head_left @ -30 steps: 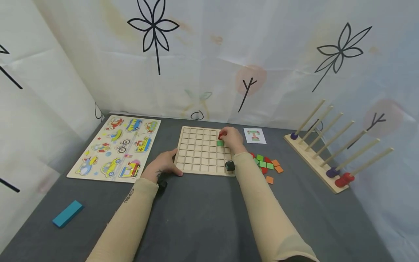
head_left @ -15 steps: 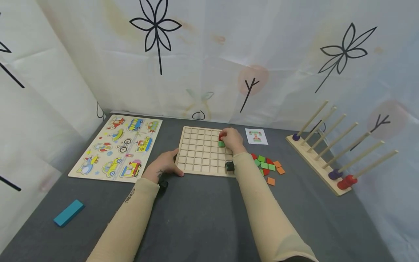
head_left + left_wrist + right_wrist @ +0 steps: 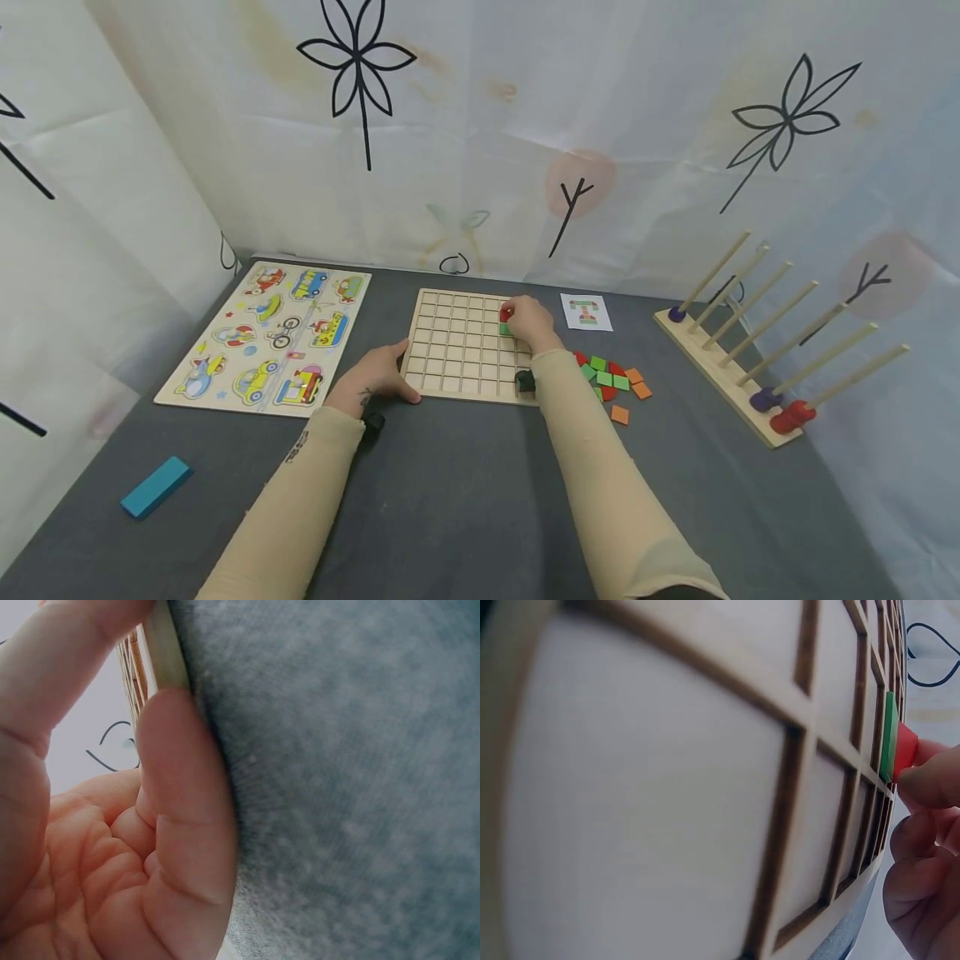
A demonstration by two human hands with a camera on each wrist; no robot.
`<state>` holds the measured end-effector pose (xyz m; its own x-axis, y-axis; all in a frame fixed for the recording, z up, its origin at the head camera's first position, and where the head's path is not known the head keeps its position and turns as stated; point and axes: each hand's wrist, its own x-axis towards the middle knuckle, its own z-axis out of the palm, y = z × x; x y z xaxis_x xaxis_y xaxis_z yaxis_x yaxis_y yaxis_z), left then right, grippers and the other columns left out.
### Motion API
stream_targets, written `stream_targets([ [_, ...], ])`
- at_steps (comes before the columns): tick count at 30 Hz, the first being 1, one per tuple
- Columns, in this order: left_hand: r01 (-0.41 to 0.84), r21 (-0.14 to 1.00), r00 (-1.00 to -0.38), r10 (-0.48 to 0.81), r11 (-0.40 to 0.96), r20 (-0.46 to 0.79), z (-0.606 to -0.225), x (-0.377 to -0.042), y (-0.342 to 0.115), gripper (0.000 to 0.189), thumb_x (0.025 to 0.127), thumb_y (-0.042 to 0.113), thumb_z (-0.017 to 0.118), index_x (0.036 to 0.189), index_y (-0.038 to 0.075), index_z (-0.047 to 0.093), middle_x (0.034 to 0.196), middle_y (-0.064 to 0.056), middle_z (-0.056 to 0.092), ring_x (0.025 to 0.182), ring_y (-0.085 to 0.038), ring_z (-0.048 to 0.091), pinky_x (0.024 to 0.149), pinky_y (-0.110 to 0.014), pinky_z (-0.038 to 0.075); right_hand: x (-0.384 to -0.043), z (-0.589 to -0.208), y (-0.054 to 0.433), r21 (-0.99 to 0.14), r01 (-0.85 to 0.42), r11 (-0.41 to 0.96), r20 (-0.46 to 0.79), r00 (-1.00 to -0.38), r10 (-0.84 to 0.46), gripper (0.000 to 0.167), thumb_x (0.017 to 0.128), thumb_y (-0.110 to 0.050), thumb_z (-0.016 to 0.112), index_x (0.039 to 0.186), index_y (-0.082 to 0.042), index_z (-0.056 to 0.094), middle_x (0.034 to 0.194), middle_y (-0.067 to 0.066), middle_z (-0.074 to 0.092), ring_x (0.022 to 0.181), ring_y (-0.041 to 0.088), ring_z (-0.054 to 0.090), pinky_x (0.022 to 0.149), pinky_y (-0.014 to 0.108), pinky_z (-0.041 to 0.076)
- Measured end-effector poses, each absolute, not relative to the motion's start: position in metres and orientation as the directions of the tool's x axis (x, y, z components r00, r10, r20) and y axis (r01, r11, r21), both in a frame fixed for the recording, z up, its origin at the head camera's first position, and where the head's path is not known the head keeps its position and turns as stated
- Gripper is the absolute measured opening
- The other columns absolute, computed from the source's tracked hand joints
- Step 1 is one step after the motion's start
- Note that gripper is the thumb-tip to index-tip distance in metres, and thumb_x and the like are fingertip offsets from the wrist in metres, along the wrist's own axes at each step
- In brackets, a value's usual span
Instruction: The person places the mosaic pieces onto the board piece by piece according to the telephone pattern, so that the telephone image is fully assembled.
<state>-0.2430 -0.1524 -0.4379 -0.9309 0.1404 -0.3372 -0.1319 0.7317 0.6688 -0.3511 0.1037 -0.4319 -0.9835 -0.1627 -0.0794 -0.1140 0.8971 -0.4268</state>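
Note:
A wooden grid board lies on the dark table. My left hand grips its near left corner, thumb on the near edge and fingers along the left side. Beyond that, over the far right part of the board, my right hand pinches a red tile between thumb and fingertips. A green tile lies on the grid right beside the red one. In the head view the right hand partly hides the red tile and the board's right edge.
Loose red, green and orange tiles lie right of the board, near a pattern card. A peg stand with beads is farther right. At left are a picture puzzle and a blue block.
My right hand has shifted very slightly toward me, still pinching the red tile by the green one. The left hand stays at the board's corner.

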Motion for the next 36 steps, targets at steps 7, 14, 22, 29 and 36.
stream_targets([
  [7,-0.11,0.661,-0.93,0.158,0.742,-0.332,-0.437,-0.243,-0.153,0.113,0.06,0.018,0.087,0.148,0.004,0.017,0.146,-0.024,0.03,0.105,-0.028,0.049,0.09,-0.04,0.041,-0.351,-0.432,0.104,-0.437,-0.096,0.894,-0.118,-0.98,-0.162,0.039,0.088,-0.003,0.045,0.122,-0.012,0.061,0.124,0.01,0.058,0.11,0.028,0.054,0.087,0.045,0.044],
  [14,-0.122,0.662,-0.925,0.157,0.739,-0.347,-0.434,-0.242,-0.151,0.113,0.06,0.017,0.087,0.148,0.005,0.017,0.144,-0.023,0.035,0.087,-0.023,0.055,0.075,-0.032,0.044,-0.343,-0.427,0.11,-0.55,-0.113,0.828,-0.079,-0.979,-0.187,0.035,0.092,-0.01,0.047,0.125,-0.011,0.057,0.124,0.014,0.051,0.109,0.029,0.05,0.085,0.043,0.042],
  [22,-0.126,0.657,-0.927,0.148,0.743,-0.345,-0.437,-0.243,-0.153,0.114,0.06,0.018,0.087,0.148,0.005,0.015,0.146,-0.023,0.031,0.101,-0.028,0.052,0.088,-0.039,0.043,-0.33,-0.415,0.131,-0.871,-0.07,0.487,-0.042,-0.976,-0.214,0.044,0.088,-0.018,0.061,0.128,-0.006,0.05,0.102,0.013,0.059,0.079,0.031,0.056,0.067,0.04,0.045],
  [29,-0.124,0.653,-0.923,0.155,0.747,-0.352,-0.438,-0.243,-0.155,0.114,0.061,0.019,0.086,0.149,0.005,0.014,0.145,-0.023,0.032,0.089,-0.025,0.055,0.078,-0.034,0.045,-0.301,-0.41,0.166,-0.959,0.056,0.279,-0.114,-0.973,-0.199,0.053,0.086,-0.014,0.062,0.133,-0.001,0.042,0.091,0.014,0.062,0.052,0.014,0.041,0.052,0.032,0.032],
  [36,-0.108,0.646,-0.922,0.167,0.756,-0.35,-0.435,-0.244,-0.153,0.114,0.062,0.02,0.086,0.148,0.004,0.014,0.145,-0.025,0.031,0.099,-0.028,0.052,0.088,-0.039,0.042,-0.264,-0.406,0.211,-0.963,0.096,0.251,-0.138,-0.978,-0.155,0.047,0.087,-0.01,0.061,0.129,-0.003,0.043,0.075,-0.002,0.06,0.052,0.01,0.041,0.052,0.029,0.032],
])
